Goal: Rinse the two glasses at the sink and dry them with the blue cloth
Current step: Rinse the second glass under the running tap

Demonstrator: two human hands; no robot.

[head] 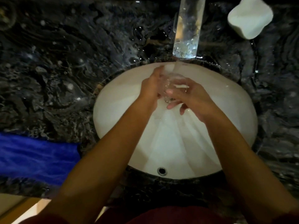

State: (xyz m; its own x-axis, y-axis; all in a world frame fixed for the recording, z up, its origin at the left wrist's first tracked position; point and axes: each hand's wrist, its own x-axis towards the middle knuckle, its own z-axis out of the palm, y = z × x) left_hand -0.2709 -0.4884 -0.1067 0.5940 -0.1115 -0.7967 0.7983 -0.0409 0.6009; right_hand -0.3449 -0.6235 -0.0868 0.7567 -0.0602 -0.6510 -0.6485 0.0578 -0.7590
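A clear glass (171,84) sits between both hands over the white sink basin (226,120), under the water stream from the faucet (187,29). My left hand (150,88) grips the glass from the left side. My right hand (192,97) wraps it from the right, fingers curled around its lower part. The blue cloth (37,157) lies flat on the dark marble counter (64,70) at the left, near the front edge. A second glass is not visible.
A white soap-like block (250,17) sits on the counter at the back right. The counter around the faucet is wet with droplets. The overflow hole (162,170) marks the basin's near wall.
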